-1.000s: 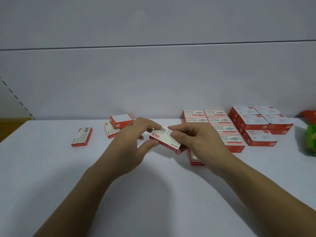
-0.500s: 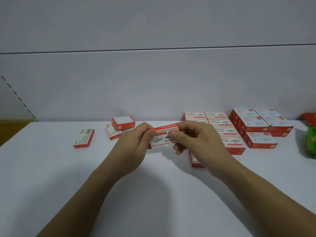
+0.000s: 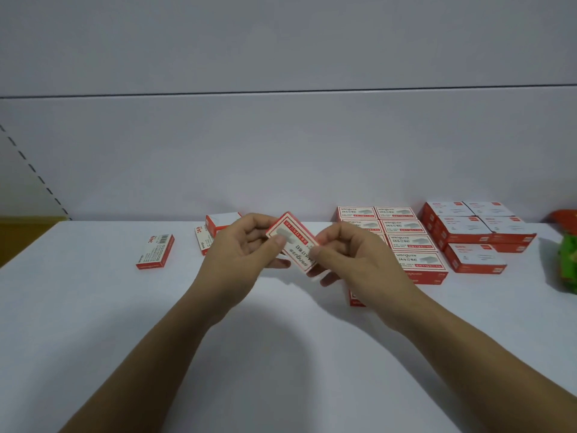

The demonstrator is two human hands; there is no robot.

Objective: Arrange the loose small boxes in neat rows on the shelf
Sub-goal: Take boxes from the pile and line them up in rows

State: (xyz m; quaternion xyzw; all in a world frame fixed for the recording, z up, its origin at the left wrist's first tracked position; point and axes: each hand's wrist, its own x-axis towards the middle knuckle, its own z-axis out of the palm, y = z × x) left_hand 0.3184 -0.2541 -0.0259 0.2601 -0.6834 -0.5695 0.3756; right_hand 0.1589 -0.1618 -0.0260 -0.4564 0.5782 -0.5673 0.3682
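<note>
both hands, left [image 3: 242,251] and right [image 3: 352,260], pinch one box [image 3: 292,242] above the shelf [image 3: 93,307]; it should turn label-up and square to the rows [image 3: 402,235] before setting down

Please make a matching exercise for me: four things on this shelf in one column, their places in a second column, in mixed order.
1. barcode-up box
2. tilted box
3. green packet
4. neat rows

a. right edge
b. between left hand and right hand
c. alone, far left
d. back, right of centre

Pairs: 1-c; 2-b; 3-a; 4-d
</note>
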